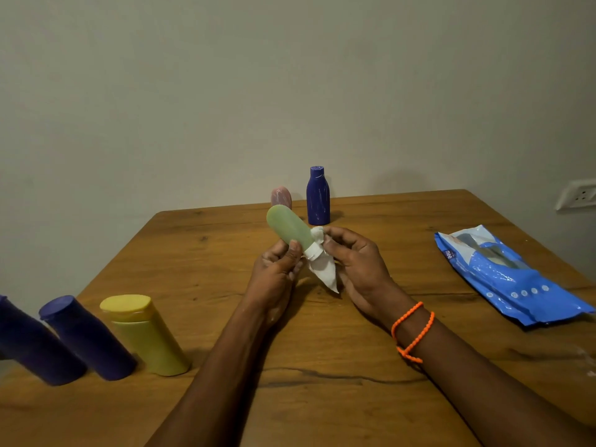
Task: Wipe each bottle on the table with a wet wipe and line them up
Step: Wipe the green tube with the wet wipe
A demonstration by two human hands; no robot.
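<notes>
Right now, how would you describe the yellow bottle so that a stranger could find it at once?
Look at the wooden table and go to its near left edge, where three bottles stand in a row. The yellow bottle is the rightmost of them, nearest the left hand. Its two neighbours are dark purple bottles; it alone is yellow, with a wide flat cap.

The blue wipes pack [509, 275] lying on the tabletop [354, 398] carries the white letters "mee" near its far left corner; the rest of its print is too small to read.
</notes>
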